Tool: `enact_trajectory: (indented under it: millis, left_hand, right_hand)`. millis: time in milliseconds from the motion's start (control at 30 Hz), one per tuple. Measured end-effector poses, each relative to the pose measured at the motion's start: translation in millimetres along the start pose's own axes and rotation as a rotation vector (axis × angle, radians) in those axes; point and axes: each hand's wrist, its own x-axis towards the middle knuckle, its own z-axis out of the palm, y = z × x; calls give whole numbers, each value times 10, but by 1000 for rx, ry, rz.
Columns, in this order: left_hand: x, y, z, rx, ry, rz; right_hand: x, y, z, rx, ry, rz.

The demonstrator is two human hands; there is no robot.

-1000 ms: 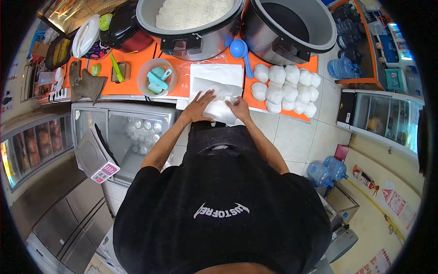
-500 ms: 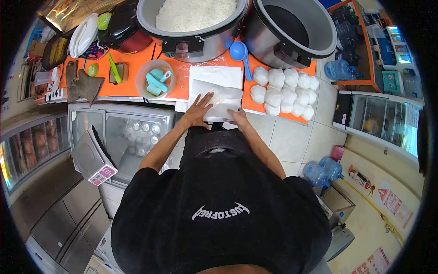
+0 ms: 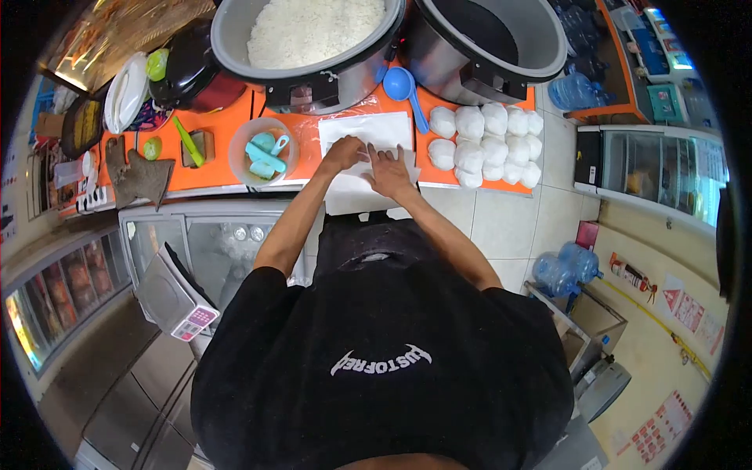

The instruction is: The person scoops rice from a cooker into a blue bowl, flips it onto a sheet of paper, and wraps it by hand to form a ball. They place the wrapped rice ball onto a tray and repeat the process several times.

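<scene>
Orange surface [image 3: 227, 168] carries a white paper sheet [image 3: 368, 129] below the rice cooker [image 3: 309, 39]. Both hands have moved up it since a second ago: left hand [image 3: 342, 153] and right hand [image 3: 389, 174] press flat, each grip released, fingers spread. Wrapped white bundles [image 3: 489, 141] sit just right.
</scene>
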Motion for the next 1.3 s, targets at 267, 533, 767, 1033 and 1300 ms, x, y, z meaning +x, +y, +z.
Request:
enact_trajectory:
  millis: [267, 533, 767, 1033, 1300]
  left_hand:
    - [-174, -632, 395, -114, 402, 271]
    - [155, -153, 259, 266, 321, -133]
    - [-429, -209, 672, -30, 547, -92]
    - [-904, -253, 826, 23, 579, 41]
    - [-24, -402, 317, 87, 11, -156]
  right_hand:
    - [112, 530, 535, 425, 307, 96]
    - [464, 492, 512, -136, -139, 77]
    - [-85, 364, 871, 224, 88, 146]
    - [-275, 660, 897, 156, 59, -202]
    - [567, 544, 512, 45, -300, 176]
